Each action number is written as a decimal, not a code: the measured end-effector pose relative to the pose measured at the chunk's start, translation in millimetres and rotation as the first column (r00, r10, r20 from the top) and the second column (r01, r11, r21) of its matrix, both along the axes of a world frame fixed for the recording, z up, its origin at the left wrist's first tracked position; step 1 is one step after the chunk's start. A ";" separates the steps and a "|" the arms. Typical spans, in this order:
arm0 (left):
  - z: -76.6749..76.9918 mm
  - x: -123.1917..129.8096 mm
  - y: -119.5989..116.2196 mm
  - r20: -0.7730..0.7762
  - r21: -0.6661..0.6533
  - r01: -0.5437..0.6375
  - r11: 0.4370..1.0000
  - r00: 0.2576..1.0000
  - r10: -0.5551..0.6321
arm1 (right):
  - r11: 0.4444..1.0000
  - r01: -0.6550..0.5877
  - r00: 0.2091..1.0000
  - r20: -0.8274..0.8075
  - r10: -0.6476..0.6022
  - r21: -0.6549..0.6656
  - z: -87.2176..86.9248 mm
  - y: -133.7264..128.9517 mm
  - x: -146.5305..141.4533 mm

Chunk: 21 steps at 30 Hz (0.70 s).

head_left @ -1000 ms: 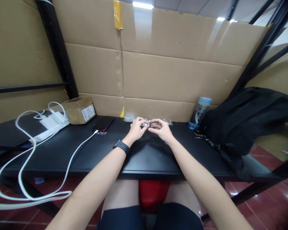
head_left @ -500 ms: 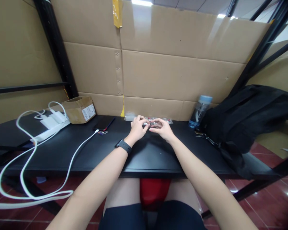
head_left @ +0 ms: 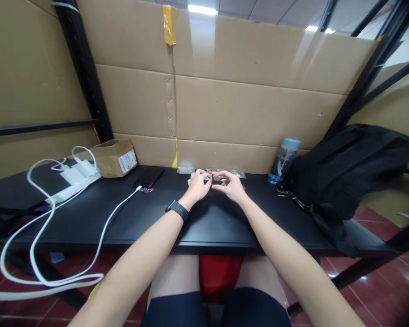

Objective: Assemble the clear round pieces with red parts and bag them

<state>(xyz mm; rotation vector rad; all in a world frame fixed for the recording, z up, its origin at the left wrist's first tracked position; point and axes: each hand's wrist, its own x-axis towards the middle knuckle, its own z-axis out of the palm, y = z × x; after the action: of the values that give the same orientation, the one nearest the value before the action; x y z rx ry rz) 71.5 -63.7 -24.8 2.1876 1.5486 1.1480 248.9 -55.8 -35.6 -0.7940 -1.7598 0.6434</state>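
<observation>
Above the middle of the black table my left hand [head_left: 199,185] and my right hand [head_left: 232,186] meet at the fingertips. Between them is a small dark thin piece [head_left: 211,180], too small to identify. My left thumb and fingers pinch it from the left. On the other side, my right thumb and forefinger curve towards it with a gap between them, their tips at the piece. Just behind the hands lie clear plastic bags [head_left: 237,173] with small red and silvery bits. A clear plastic packet [head_left: 186,168] lies left of them.
At the left are a cardboard box [head_left: 114,159], a white power strip [head_left: 74,180] with cables, and a dark phone [head_left: 147,177] on a charging cable. A water bottle [head_left: 283,161] and a black backpack [head_left: 351,177] stand at the right. A cardboard wall [head_left: 225,109] rises behind.
The view has tilted slightly upwards. Both hands stay together around the small piece, with only a slight shift of the fingers.
</observation>
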 end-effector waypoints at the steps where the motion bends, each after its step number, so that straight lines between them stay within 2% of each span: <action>1: 0.6 -0.3 -0.6 0.011 0.017 -0.008 1.000 1.000 0.008 | 1.000 0.000 1.000 -0.010 0.000 -0.023 0.0 0.1 -1.0; 5: 3.8 -2.2 -4.2 0.025 0.119 -0.020 0.993 1.000 0.017 | 0.986 0.013 1.000 -0.013 -0.015 -0.165 0.0 1.5 -3.1; 7: 4.7 -2.8 -5.4 0.014 0.159 -0.018 0.987 1.000 0.016 | 0.981 0.011 1.000 0.023 -0.007 -0.193 -0.3 2.4 -2.3; 11: 4.6 -3.2 -4.0 -0.001 0.160 0.012 0.987 1.000 -0.012 | 0.993 -0.022 0.995 0.098 0.034 -0.118 -0.9 3.8 0.9; 16: 2.8 -2.9 -1.7 0.080 0.107 0.061 0.992 0.994 -0.070 | 0.995 0.091 0.966 0.241 -0.096 0.031 0.0 5.1 5.5; 18: 1.2 -2.7 -2.5 0.007 0.093 0.109 0.990 0.994 -0.110 | 0.993 0.104 0.946 0.301 -0.118 0.064 0.8 5.3 8.2; 21: -2.9 -2.7 -3.1 -0.135 0.071 0.154 0.985 0.980 -0.144 | 0.996 0.074 0.948 0.307 -0.088 0.058 2.2 5.7 12.7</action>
<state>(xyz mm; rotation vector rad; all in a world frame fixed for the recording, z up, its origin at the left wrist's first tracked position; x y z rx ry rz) 68.8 -66.8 -27.7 2.4291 1.3794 1.0596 261.5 -50.1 -33.4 -0.9707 -2.0055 0.4379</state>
